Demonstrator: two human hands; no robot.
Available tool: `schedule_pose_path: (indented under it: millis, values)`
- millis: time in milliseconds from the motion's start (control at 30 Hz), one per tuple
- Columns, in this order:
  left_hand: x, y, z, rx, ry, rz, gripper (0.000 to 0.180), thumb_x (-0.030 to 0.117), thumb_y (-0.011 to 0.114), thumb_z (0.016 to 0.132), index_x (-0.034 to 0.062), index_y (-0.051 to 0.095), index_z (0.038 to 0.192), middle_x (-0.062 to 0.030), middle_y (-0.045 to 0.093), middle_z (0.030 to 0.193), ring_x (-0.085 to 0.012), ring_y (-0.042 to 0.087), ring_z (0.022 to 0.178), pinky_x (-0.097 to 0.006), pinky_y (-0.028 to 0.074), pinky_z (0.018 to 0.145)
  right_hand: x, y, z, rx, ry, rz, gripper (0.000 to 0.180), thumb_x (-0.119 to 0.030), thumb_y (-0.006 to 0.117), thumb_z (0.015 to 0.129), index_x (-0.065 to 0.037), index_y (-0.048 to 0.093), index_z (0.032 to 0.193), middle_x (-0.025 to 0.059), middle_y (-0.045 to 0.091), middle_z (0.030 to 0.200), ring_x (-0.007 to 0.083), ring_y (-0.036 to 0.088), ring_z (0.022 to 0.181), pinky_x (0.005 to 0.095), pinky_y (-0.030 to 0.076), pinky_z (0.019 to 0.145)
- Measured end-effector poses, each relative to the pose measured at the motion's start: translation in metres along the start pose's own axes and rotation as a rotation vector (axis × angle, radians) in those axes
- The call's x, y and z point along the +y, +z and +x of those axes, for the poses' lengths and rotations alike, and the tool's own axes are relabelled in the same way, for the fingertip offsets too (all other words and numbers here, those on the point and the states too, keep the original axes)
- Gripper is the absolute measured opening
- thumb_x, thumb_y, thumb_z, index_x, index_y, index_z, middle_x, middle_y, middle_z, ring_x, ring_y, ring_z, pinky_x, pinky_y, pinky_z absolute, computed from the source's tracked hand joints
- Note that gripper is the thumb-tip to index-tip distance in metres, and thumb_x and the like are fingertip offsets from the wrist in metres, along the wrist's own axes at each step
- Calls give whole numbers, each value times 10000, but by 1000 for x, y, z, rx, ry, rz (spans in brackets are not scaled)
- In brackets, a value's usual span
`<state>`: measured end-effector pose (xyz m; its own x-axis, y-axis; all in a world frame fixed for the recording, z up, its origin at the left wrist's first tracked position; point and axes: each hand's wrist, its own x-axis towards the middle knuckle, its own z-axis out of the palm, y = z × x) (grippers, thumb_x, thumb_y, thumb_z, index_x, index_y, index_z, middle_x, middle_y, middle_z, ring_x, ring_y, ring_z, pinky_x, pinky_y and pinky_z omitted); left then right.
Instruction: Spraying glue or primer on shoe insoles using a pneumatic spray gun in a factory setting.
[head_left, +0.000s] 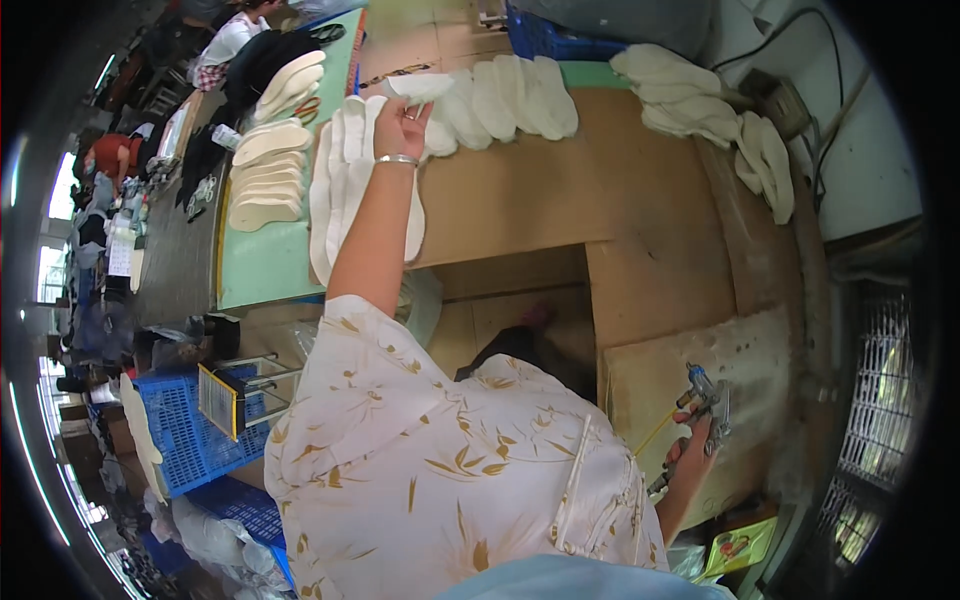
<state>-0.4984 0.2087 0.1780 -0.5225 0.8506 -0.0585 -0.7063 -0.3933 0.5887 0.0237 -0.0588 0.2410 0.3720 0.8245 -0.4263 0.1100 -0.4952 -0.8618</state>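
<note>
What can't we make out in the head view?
Head view: handle of the spray gun, partly covered by the right grip.
Head view: undersides of the white sole-shaped pieces, hidden where they overlap.
Head view: contents of the yellow tray, too small to identify.

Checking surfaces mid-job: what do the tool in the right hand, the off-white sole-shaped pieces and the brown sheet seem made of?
Tool: probably metal, from its shiny silvery highlights; its blue part may be plastic.
Sole-shaped pieces: perhaps fabric or foam, given the matte look.
Brown sheet: likely cardboard, dull tan with darker smudges.
</note>
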Motion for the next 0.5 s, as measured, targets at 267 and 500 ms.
schedule_pose_path:
  millis: [267, 500]
  values:
    - [-8, -129, -86, 292, -16, 148, 121, 28, 534, 727, 35, 520, 847, -54, 563, 857, -182, 541, 827, -392, 449, 821, -4, 4, 6, -57, -4, -10, 316, -307, 420, 915, -39, 484, 1070, 52, 577, 831, 48, 338, 393, 200, 295, 355]
    - [-50, -185, -139, 512, -130, 233, 176, 53, 552, 750, 18, 511, 917, -70, 564, 905, -202, 557, 859, -360, 472, 792, -2, 3, 9, -50, 16, -53, 321, -297, 421, 915, -25, 489, 1069, 58, 578, 829, 48, 340, 389, 195, 289, 353]
